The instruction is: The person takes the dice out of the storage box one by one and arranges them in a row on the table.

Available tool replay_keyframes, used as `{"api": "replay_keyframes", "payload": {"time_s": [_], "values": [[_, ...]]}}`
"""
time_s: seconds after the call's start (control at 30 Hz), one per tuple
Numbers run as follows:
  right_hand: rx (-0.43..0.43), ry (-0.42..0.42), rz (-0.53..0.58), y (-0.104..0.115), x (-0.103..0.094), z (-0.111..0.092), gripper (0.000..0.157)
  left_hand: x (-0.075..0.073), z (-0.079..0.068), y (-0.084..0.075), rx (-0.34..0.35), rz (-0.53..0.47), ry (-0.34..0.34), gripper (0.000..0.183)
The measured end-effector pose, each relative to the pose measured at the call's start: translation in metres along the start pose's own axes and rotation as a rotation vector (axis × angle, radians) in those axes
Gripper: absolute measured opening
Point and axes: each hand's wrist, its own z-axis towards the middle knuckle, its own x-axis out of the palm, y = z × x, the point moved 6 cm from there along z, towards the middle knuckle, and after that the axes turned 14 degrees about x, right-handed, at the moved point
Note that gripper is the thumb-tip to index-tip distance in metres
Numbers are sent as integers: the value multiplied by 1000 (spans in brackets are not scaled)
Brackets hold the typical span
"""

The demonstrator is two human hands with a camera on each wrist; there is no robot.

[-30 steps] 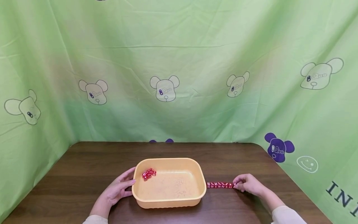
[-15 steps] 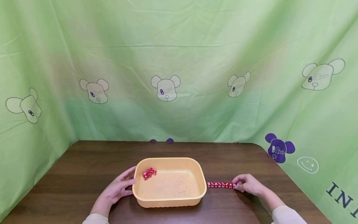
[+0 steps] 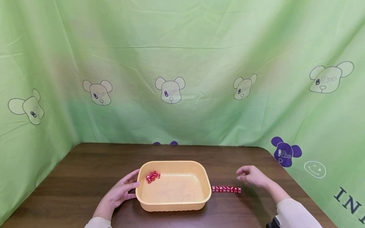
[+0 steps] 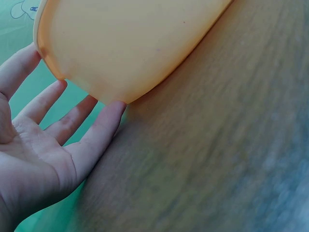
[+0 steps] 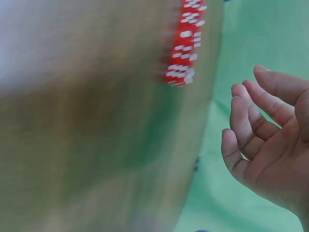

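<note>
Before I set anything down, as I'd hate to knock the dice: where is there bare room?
Bare table lies between the tray and the curtain, and left of the left grip; the tray's right half is bare. Crowded: right of the tray, where the dice row ends near the right grip.

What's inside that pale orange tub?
A cluster of red dice lies toward the far left of the tub; anything underneath the cluster is covered and can't be seen.

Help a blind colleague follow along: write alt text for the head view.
A person's right hand hovers, holding nothing, near the outer end of a row of red dice on a brown table. The left hand touches an orange tub left of the row, more red dice clustered near its far left corner.
</note>
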Motion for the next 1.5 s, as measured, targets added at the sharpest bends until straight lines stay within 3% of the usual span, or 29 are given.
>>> {"api": "replay_keyframes", "payload": {"time_s": [0.23, 0.57, 1.07, 1.5], "values": [[-74, -42, -89, 36, -8, 17, 17, 1, 0, -1, -1, 10, -4, 63], [-54, 55, 40, 81, 8, 41, 23, 0, 0, -3, -2, 22, -3, 65], [-126, 106, 62, 144, 57, 65, 19, -2, 1, -1, -3, 18, -2, 66], [-148, 178, 138, 174, 109, 79, 16, -2, 1, -1, -4, 12, -1, 65]]}}
